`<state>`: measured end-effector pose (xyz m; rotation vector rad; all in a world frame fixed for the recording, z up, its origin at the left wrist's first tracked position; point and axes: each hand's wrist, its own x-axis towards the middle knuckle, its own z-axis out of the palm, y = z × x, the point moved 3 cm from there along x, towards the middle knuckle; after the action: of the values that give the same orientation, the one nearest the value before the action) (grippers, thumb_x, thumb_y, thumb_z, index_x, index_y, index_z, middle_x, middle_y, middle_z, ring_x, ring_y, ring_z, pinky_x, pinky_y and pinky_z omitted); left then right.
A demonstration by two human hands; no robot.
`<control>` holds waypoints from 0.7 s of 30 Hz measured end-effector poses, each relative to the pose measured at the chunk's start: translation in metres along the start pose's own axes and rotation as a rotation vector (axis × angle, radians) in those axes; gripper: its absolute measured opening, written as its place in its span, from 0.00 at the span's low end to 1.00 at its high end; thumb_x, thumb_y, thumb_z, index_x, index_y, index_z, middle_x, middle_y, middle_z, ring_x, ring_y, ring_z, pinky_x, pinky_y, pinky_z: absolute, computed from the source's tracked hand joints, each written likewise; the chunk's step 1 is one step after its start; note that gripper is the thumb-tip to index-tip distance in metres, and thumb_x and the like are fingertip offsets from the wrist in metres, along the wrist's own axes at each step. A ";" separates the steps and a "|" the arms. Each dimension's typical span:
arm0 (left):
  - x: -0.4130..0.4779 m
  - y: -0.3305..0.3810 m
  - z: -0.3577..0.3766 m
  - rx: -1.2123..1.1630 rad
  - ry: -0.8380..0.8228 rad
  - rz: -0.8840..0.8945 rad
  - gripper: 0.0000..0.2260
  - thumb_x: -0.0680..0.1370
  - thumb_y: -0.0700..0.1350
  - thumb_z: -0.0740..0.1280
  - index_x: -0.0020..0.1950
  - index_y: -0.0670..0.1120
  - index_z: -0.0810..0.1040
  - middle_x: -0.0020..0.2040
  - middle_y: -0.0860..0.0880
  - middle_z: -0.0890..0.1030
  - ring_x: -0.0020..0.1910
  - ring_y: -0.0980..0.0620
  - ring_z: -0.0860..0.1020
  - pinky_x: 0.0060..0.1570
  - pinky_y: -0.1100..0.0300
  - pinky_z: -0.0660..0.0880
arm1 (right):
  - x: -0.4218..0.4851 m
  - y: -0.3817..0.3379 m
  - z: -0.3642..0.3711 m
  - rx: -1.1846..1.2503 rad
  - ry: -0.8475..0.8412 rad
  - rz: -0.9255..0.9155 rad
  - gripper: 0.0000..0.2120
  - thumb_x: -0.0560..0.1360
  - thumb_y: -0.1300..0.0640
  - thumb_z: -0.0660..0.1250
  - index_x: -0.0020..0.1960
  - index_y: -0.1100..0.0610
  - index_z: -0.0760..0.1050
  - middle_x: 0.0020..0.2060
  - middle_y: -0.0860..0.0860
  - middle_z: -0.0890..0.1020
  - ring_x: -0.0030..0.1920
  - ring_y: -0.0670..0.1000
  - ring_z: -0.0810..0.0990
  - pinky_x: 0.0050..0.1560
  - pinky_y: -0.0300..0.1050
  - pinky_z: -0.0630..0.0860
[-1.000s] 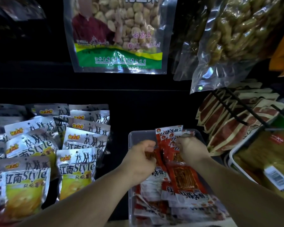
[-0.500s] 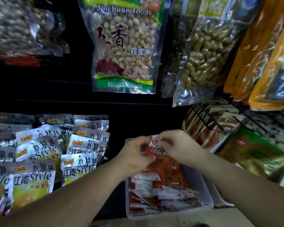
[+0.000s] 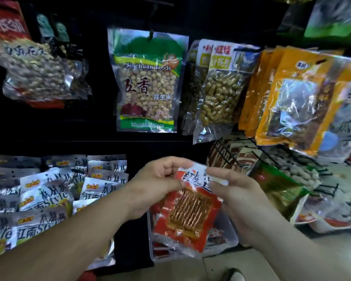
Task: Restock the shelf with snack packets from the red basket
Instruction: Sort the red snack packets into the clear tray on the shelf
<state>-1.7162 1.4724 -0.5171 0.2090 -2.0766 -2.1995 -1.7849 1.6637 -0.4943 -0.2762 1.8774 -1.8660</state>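
Both hands hold one red snack packet [image 3: 187, 207] in front of the shelf, above a clear plastic bin [image 3: 230, 239]. The left hand [image 3: 154, 185] grips the packet's upper left edge, fingers curled over the top and thumb pressed on the front. The right hand [image 3: 237, 197] holds the upper right edge, fingers closed behind the white printed header. The packet is upright, tilted slightly, its clear window showing brown strips. The bin below holds more red and white packets [image 3: 217, 236], partly hidden by the held one.

To the left, silver and yellow pouches [image 3: 49, 197] lie in overlapping rows. Above, on the dark back panel, a green-topped peanut bag [image 3: 147, 82] hangs from a peg; just right of it hangs a clear bag of shelled nuts [image 3: 219, 92], and further right orange bags [image 3: 288, 98]. Another nut bag [image 3: 34, 72] hangs at upper left. Black wire racks [image 3: 237, 157] at the right carry further packets, their labels blurred. No red basket can be made out in this view
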 end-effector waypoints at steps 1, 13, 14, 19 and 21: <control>-0.002 0.002 0.002 -0.016 -0.037 -0.013 0.21 0.76 0.32 0.72 0.61 0.56 0.84 0.58 0.47 0.86 0.56 0.46 0.85 0.53 0.53 0.81 | 0.001 0.003 -0.001 0.021 0.037 -0.016 0.09 0.80 0.65 0.70 0.55 0.55 0.85 0.45 0.59 0.88 0.46 0.61 0.89 0.47 0.60 0.86; 0.010 -0.002 -0.003 -0.095 0.031 -0.025 0.27 0.75 0.35 0.77 0.68 0.58 0.79 0.58 0.44 0.86 0.58 0.43 0.85 0.58 0.43 0.81 | 0.029 0.004 -0.006 0.181 -0.136 0.008 0.18 0.78 0.65 0.71 0.66 0.52 0.80 0.52 0.58 0.88 0.51 0.59 0.88 0.41 0.51 0.85; 0.010 -0.005 0.000 -0.074 -0.013 -0.041 0.28 0.75 0.35 0.77 0.68 0.58 0.78 0.59 0.44 0.86 0.58 0.43 0.85 0.57 0.44 0.82 | 0.032 0.005 -0.008 0.191 -0.082 0.010 0.18 0.79 0.65 0.71 0.66 0.52 0.79 0.50 0.57 0.88 0.49 0.58 0.89 0.40 0.51 0.85; 0.016 -0.010 0.007 -0.008 0.064 -0.014 0.25 0.74 0.32 0.77 0.64 0.56 0.83 0.57 0.47 0.87 0.56 0.46 0.86 0.54 0.50 0.83 | 0.042 0.005 -0.016 0.136 -0.222 -0.020 0.38 0.75 0.66 0.77 0.73 0.35 0.69 0.55 0.53 0.88 0.54 0.58 0.88 0.47 0.56 0.86; 0.017 -0.009 0.004 -0.047 0.113 -0.011 0.23 0.75 0.34 0.76 0.66 0.54 0.82 0.57 0.47 0.87 0.57 0.46 0.85 0.53 0.52 0.83 | 0.039 0.004 -0.015 0.009 -0.344 -0.074 0.45 0.73 0.66 0.78 0.76 0.31 0.64 0.58 0.56 0.86 0.58 0.58 0.86 0.54 0.57 0.85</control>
<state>-1.7335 1.4744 -0.5259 0.3320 -1.9673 -2.1860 -1.8249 1.6591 -0.5062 -0.6287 1.6426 -1.7425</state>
